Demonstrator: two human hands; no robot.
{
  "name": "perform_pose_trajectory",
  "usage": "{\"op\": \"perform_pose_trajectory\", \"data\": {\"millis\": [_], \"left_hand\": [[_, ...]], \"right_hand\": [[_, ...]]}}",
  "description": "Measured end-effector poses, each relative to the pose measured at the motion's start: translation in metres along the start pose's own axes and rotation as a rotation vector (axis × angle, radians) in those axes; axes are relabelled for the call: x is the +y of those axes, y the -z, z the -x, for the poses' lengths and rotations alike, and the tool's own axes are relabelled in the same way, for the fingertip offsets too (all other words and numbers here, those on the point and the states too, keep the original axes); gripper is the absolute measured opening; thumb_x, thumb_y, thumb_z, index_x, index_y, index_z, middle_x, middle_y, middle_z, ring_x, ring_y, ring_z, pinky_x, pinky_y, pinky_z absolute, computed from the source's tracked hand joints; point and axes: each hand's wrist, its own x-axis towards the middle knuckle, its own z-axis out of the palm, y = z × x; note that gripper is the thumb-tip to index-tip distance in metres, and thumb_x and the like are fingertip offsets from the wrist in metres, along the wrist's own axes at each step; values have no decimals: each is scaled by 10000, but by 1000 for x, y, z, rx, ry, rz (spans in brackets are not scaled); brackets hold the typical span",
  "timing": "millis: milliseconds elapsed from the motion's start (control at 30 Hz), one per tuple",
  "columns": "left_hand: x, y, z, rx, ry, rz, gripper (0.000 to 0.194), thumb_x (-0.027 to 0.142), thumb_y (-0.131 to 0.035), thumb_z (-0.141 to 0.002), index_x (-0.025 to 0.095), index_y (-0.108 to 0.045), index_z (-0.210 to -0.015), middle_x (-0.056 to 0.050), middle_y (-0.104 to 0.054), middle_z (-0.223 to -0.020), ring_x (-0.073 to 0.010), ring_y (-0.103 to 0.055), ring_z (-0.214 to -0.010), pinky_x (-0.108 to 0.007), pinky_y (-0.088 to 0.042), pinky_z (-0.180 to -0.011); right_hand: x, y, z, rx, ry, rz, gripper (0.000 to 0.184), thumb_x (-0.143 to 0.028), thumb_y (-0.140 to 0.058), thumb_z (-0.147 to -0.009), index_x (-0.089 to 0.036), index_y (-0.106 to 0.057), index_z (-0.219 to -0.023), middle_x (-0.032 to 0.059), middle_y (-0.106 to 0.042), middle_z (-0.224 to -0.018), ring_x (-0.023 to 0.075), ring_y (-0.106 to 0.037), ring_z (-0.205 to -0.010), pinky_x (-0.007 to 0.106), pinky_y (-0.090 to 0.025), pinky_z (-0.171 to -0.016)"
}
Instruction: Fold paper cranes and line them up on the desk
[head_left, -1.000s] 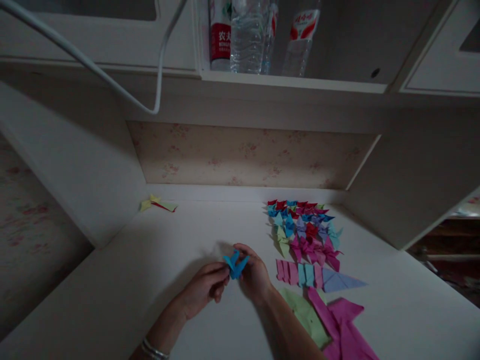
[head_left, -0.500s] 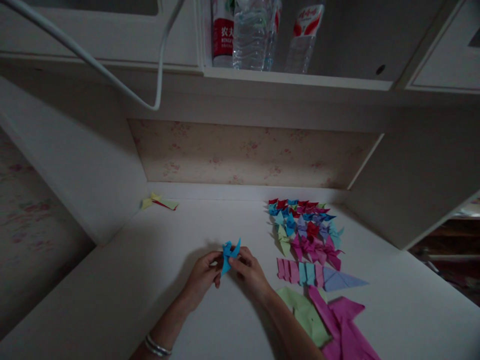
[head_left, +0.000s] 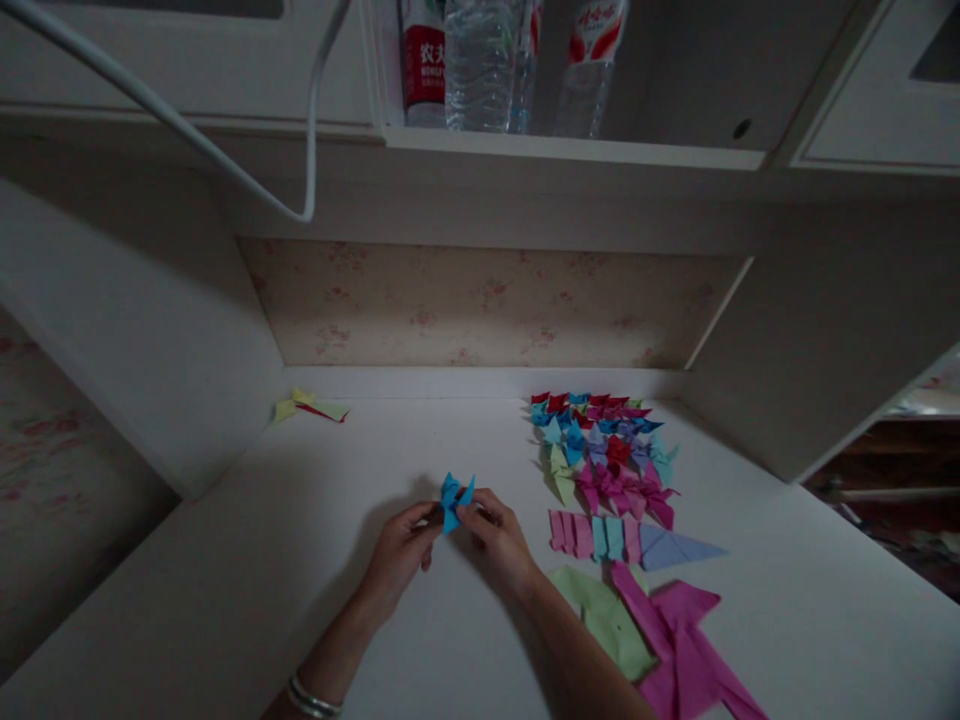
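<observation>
While hands (head_left: 400, 552) (head_left: 501, 540) hold paper (head_left: 450, 503), origami (head_left: 618, 452) clusters

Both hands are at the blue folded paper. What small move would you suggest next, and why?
Perhaps ease its right point slightly outward with the right hand while the left hand steadies the other side: they pinch the blue folded paper from opposite sides, and its upper points stand apart.
</observation>
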Motion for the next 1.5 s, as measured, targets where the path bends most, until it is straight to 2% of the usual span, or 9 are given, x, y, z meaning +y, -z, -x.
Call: {"op": "perform_pose_trajectory", "data": {"millis": [200,333,533,667,867,1100,1267,1367,1500], "left_hand": [[-2,3,-1,25,-9,-40,370,366,-621,-714,105,-696,-965,66,-442,-458,-82,-371,-408,-197,-304,-409],[-4,2,-1,40,0,-49,389,396,-640,-704,110,-696,-961,50,-483,-507,-76,-375,-412,-194,-295,-408],[-10,-1,-4,38,-28,19,429,437,-641,-712,115,-682,-994,2,-570,-671,-58,-369,-424,-194,-287,-394],[-16,2,-4,32,-71,80,390,394,-615,-737,124,-666,-1013,17,-543,-664,-58,-363,-434,-193,-287,-404],[-15,2,-1,60,-70,69,392,385,-638,-696,130,-678,-991,24,-535,-624,-64,-357,-435,-196,-271,-405],[-13,-5,4,-28,-66,-23,427,455,-641,-698,142,-697,-982,12,-569,-615,-68,-358,-438,-196,-279,-410],[-11,-10,5,-51,13,-115,479,529,-680,-652,144,-694,-937,14,-574,-634,-72,-380,-440,-197,-291,-394],[-9,-11,5,-71,42,-152,425,536,-683,-639,144,-702,-805,10,-579,-634,-74,-391,-446,-198,-294,-399],[-7,-13,5,-119,58,-174,401,529,-670,-647,154,-698,-785,9,-584,-644,-82,-403,-462,-197,-300,-403]], "right_hand": [[1,-1,-2,89,-47,-12,281,-452,-716,-700,-177,-692,-749,-52,-442,-550,73,-310,-456,227,-225,-433],[3,0,-3,81,-58,14,337,-480,-698,-709,-152,-692,-786,-72,-400,-463,74,-300,-434,225,-212,-429],[-34,-5,-18,236,-8,35,300,-457,-631,-779,-161,-654,-823,-63,-429,-502,81,-353,-455,204,-269,-429],[-56,-4,-25,170,28,137,287,-458,-607,-801,-192,-620,-905,-47,-495,-610,82,-388,-465,194,-289,-412],[-46,5,-7,-77,79,456,232,-403,-573,-847,-202,-686,-866,-3,-584,-779,105,-491,-617,212,-384,-554],[-52,17,7,-112,233,650,164,-348,-617,-839,-214,-707,-863,-8,-581,-755,112,-522,-678,213,-381,-623],[-71,69,13,-149,144,584,225,-401,-635,-809,-186,-701,-820,-8,-577,-748,112,-516,-640,215,-388,-585],[-92,128,18,-69,80,607,271,-434,-622,-799,-173,-694,-783,-3,-601,-715,140,-537,-672,242,-410,-623],[-124,219,29,195,-9,700,346,-501,-624,-760,-167,-700,-809,25,-658,-735,160,-554,-674,261,-421,-639]]}}
